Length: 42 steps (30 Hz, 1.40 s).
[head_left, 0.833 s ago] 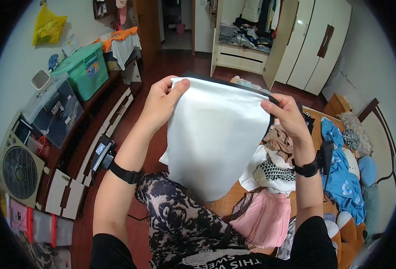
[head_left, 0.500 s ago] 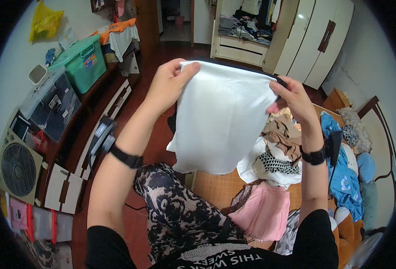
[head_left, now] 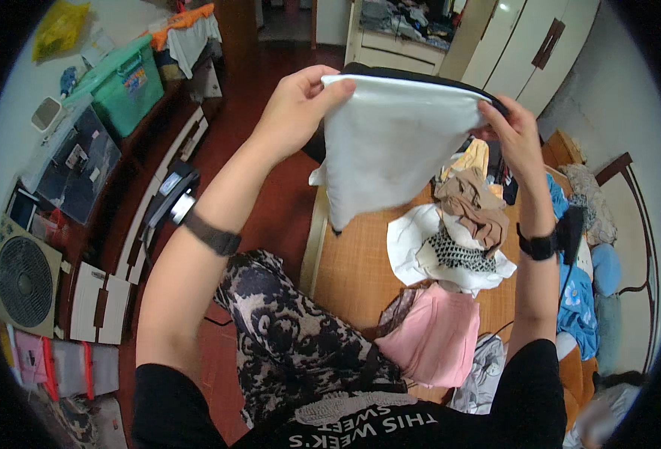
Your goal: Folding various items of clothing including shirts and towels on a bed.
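Observation:
A white, satiny piece of fabric (head_left: 394, 142) hangs in front of me, with black cloth (head_left: 420, 78) showing behind its top edge. My left hand (head_left: 308, 97) pinches its upper left corner, thumb on the white side. At the upper right corner my right hand (head_left: 512, 131) grips it the same way, thumb in front. Between the hands the top edge is held fairly straight, and the lower part narrows to a dark tip. Which kind of garment it is, I cannot tell.
Below lies a bed with a woven mat (head_left: 353, 262), holding a pink folded garment (head_left: 443, 337), a white garment (head_left: 413, 243) and brown clothing (head_left: 476, 206). Patterned trousers (head_left: 293, 337) cover my leg. A box fan (head_left: 25, 277) and a green bin (head_left: 125, 86) stand left; a wardrobe (head_left: 525, 56) stands at the back.
Both hands have risen and shifted slightly right with the white fabric. Its lower edge has swung up and away, uncovering more of the mat. My view has tilted down a little.

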### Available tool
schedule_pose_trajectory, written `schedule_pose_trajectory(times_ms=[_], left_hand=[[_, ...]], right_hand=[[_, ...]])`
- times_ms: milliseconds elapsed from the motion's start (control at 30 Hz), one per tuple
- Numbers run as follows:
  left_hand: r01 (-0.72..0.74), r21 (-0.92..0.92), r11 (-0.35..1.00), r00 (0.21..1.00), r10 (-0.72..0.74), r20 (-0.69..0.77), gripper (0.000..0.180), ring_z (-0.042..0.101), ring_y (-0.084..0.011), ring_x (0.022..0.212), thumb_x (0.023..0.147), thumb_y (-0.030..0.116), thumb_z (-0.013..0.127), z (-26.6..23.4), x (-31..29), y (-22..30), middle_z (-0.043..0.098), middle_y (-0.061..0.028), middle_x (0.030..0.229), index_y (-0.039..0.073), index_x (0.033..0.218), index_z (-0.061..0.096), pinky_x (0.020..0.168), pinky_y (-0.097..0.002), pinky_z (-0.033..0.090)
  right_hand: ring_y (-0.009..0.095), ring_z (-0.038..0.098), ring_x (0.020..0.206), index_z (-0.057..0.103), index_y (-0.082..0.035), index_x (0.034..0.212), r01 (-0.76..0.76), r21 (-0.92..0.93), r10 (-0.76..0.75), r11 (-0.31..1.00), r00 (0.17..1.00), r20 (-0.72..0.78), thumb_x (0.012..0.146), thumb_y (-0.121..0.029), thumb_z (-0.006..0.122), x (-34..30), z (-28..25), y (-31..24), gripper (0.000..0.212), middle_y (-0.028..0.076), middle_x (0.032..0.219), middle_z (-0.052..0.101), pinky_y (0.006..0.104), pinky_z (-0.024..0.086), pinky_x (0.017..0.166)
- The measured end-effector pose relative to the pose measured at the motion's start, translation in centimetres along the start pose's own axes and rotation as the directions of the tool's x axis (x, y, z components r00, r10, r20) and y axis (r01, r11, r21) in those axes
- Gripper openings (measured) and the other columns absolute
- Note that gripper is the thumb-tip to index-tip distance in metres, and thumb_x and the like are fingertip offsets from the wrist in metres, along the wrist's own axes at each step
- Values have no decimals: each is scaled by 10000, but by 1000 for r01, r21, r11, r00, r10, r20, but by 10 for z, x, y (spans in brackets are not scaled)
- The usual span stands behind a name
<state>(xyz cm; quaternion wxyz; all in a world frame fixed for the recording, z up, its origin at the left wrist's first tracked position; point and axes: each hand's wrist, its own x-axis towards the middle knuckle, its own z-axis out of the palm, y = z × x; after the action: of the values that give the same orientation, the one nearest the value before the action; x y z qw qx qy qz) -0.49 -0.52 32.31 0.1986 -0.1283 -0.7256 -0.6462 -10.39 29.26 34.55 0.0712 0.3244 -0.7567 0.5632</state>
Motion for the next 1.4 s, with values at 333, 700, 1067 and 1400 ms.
schedule_pose_trajectory(times_ms=[333,700,1067,1400], left_hand=[[462,100,881,662,-418,622,285,550,-80,826,743,111,726,75,-182,-104,589,-12,855,7,950,560,694,-253,466],[348,184,919,676,-382,630,369,549,-163,816,809,228,667,103,-199,-166,576,-119,891,-3,1049,507,686,-319,445],[555,-13,832,806,-542,-238,592,571,-306,1000,828,254,630,70,-151,-309,562,-223,1092,-32,1255,336,867,-375,439],[150,740,656,883,-426,198,628,221,-340,1336,747,224,689,117,-174,-256,273,-175,1425,112,1305,425,1070,-497,219]], right_hand=[[56,453,666,614,39,834,-574,-279,637,770,670,382,830,-61,636,-213,-16,60,102,-49,717,527,226,391,580],[26,512,613,651,0,835,-697,-246,720,673,541,435,860,-134,630,-205,-18,118,138,-49,699,586,188,430,544],[201,598,687,580,29,1029,-235,-504,323,831,942,93,806,-332,675,-90,59,268,435,118,802,628,313,477,617],[361,317,1296,472,-182,1310,221,-739,86,637,932,353,775,-336,659,-180,162,230,587,202,1379,362,540,236,1037]])
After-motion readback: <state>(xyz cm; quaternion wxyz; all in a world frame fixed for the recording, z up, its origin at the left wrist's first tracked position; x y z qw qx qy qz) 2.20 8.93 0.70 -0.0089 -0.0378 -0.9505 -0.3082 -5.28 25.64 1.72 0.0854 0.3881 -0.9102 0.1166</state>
